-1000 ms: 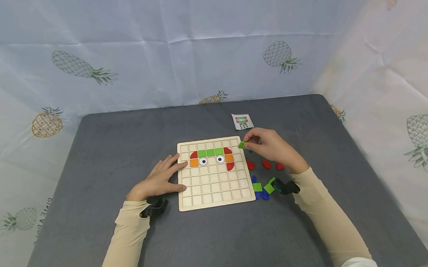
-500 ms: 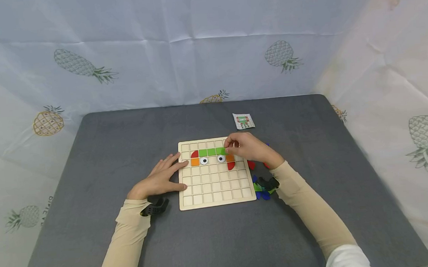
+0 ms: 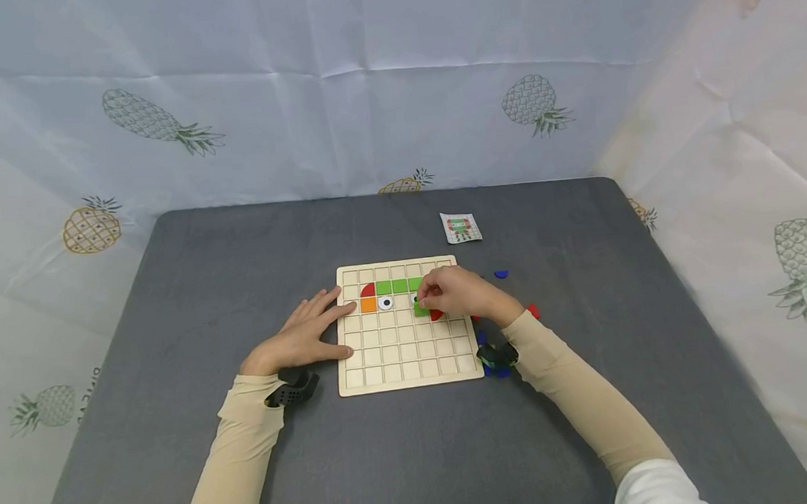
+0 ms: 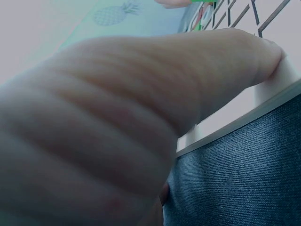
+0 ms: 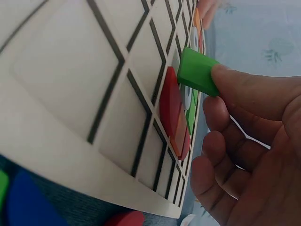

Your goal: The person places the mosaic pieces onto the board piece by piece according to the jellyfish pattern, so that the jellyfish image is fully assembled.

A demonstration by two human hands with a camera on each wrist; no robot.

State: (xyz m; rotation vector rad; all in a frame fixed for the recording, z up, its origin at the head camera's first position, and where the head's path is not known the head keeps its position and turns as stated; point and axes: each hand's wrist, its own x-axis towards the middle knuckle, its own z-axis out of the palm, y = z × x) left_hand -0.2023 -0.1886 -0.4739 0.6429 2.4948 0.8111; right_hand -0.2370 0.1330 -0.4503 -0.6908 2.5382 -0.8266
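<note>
Over the board [image 3: 399, 356], the right grip [image 3: 456, 291] pinches a green square [image 3: 421, 310] between thumb and finger, tilted; whether it touches the board cannot be told. Right beside that square, under the grip, a red piece [image 3: 437, 315] fills a cell, with an orange square [image 5: 178, 131] next to it. By the grip's fingertips, a partly hidden eye [image 5: 188, 98] sits in its cell. Left of the grip, cells hold a row of green squares [image 3: 399, 285], a red quarter [image 3: 367, 290], an orange tile [image 3: 368, 305] and another eye [image 3: 385, 303]. The left grip [image 3: 298, 339] holds nothing, fingers spread and resting on the board's left side. Beyond the right grip, a card [image 3: 460, 228] and a blue piece [image 3: 501, 274] lie on the counter [image 3: 360, 455]; more blue pieces [image 3: 499, 372] lie near its wrist strap [image 3: 498, 355]
</note>
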